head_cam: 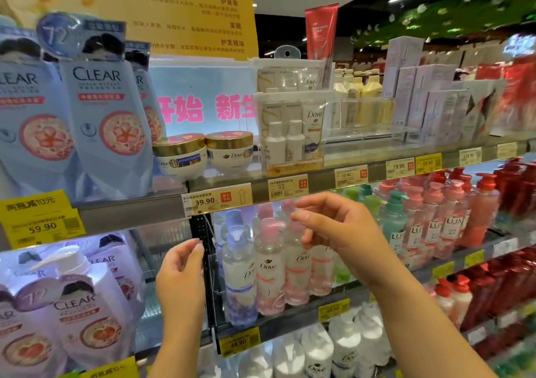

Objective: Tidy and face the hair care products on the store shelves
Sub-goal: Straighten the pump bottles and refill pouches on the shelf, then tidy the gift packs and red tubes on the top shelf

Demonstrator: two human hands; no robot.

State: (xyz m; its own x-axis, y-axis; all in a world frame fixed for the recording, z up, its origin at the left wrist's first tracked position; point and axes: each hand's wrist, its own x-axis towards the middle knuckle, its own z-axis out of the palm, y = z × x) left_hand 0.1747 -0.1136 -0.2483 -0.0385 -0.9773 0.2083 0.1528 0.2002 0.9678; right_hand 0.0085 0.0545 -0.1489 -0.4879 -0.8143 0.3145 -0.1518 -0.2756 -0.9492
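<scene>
Both empty, left hand (181, 276) and right hand (342, 232) loosely open before Dove bottles (269, 264) at middle shelf's (290, 318) left end; rows mostly faced, some labels turned.

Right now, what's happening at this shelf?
A person is tidying hair care products in a store. Both hands are raised, open and empty, in front of the middle shelf: the left hand near the shelf upright, the right hand just in front of the clear Dove pump bottles. Nothing is gripped yet. Two Dove jars sit on the shelf above.
</scene>
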